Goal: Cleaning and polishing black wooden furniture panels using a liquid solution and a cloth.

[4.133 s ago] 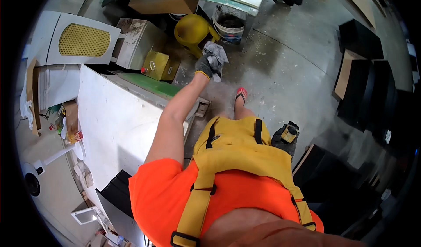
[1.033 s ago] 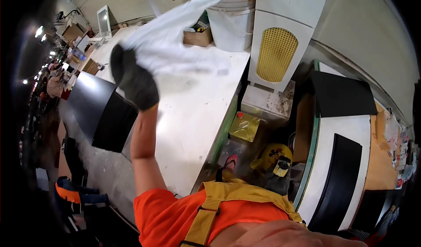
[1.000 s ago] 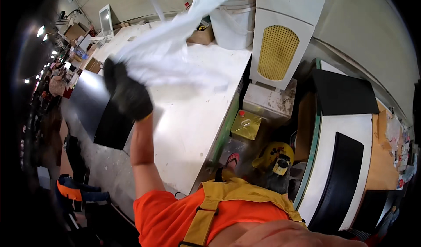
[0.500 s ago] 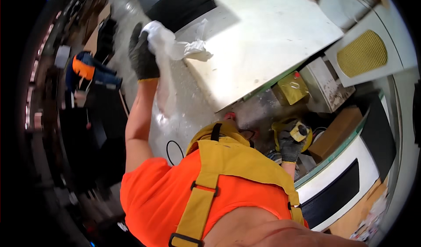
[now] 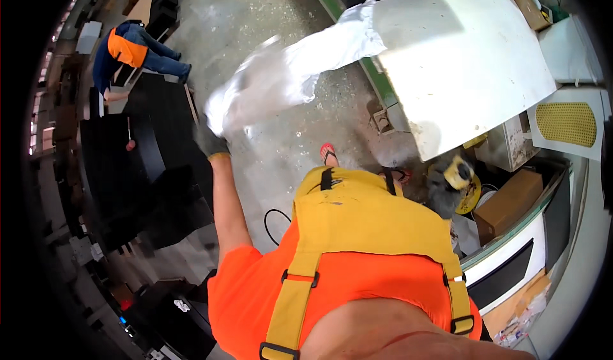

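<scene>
My left hand, in a dark grey glove with a yellow cuff, is out to the left over the floor. It is closed on one end of a thin white plastic sheet, which is blurred and stretches up and right to the edge of the white-topped table. My right hand, gloved in grey, is low beside the near table corner. A small yellow-and-black object is in its grip; what kind it is I cannot make out.
A co-worker in an orange vest bends over a dark surface at far left. A brown cardboard box and a grey metal box stand at right. A black cable loop lies on the grey floor.
The bunched white sheet has spread out toward the table, and my left hand has lowered in the picture. My view has shifted, with more floor showing. The right hand keeps its yellow-and-black object.
</scene>
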`<action>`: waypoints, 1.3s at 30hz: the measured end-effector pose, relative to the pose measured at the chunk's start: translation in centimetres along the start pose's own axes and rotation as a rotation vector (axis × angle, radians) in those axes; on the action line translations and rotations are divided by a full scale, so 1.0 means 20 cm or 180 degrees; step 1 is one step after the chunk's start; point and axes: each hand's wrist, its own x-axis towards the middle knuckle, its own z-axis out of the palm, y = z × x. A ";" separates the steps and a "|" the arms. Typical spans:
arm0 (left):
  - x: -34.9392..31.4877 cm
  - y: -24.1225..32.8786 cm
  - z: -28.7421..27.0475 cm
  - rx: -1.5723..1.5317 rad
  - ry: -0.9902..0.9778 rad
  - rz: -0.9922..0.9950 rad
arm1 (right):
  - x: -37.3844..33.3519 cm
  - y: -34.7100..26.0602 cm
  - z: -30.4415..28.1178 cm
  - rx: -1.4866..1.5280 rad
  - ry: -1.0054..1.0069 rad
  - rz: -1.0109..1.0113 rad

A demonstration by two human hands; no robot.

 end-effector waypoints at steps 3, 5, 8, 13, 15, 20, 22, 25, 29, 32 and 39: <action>-0.54 -0.49 -0.43 -0.3281 -0.0294 -0.2882 | 0.27 0.38 0.27 -0.0300 -0.0142 0.0436; -0.81 -0.64 -0.53 -0.2402 0.0042 -0.3061 | 0.41 0.59 0.44 -0.0128 -0.0014 0.0772; -0.68 -0.62 -0.54 -0.3013 -0.0352 -0.3440 | 0.57 0.81 0.63 -0.0441 0.0194 0.0848; 0.09 -0.36 -0.47 0.3044 -0.1859 -0.0943 | 0.78 0.87 0.85 -0.0802 -0.0204 0.0844; 0.41 -0.24 -0.40 0.4520 -0.2212 -0.1513 | 0.90 0.83 0.96 -0.1016 -0.0627 0.0547; 1.19 0.10 -0.07 0.5177 -0.2965 0.0751 | 1.24 0.61 1.34 -0.1877 -0.1401 -0.0795; 1.46 0.24 0.12 0.4826 -0.2184 0.2272 | 1.39 0.53 1.49 -0.2288 -0.1263 -0.1895; 1.79 0.47 0.42 0.0469 -0.1178 -0.0633 | 1.58 0.42 1.73 -0.2182 -0.1928 -0.1479; 2.12 0.74 0.72 -0.1661 -0.1084 -0.1078 | 1.88 0.34 2.04 -0.2194 -0.2348 -0.1005; 2.35 0.76 0.77 -0.1159 -0.1212 0.0172 | 2.04 0.36 2.21 -0.2329 -0.2093 -0.1354; 2.37 0.04 0.77 -0.0730 -0.0904 -0.2005 | 2.42 0.56 2.45 -0.2564 -0.1835 -0.1000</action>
